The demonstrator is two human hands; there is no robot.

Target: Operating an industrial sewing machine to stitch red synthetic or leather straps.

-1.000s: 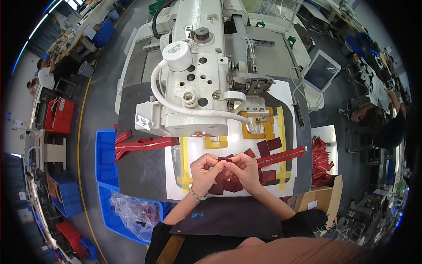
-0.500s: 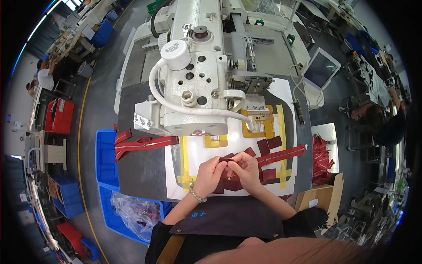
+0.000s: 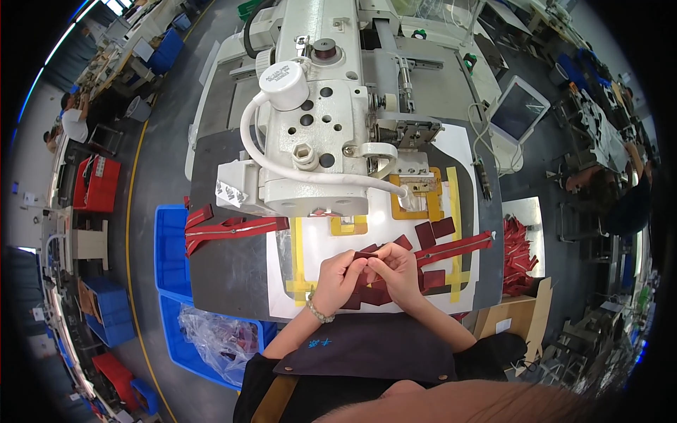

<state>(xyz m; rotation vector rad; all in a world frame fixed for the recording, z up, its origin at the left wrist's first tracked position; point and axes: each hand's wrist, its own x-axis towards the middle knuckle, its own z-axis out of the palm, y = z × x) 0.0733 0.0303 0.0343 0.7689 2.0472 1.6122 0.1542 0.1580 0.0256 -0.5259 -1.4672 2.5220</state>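
1. The left hand and the right hand meet in front of the machine head, the fingertips of both pinched on a small dark red piece, which is above the white sheet.
2. Small dark print runs across the white round cap on the sewing machine; more grey marks show on its lower left corner.
3. Blue characters are stitched on the dark apron. A white label is on the cardboard box, its writing too small to read.
4. Dark red patches lie around and beneath the hands, which hide some of them. A red zipper lies just right of the fingers, and red zipper strips lie at the table's left.
5. The machine head overhangs the sheet and blocks the view behind it; a yellow frame is to its right.
6. The lower blue bin contains clear plastic. A heap of red zippers rests on a pale surface beyond the table's right edge.
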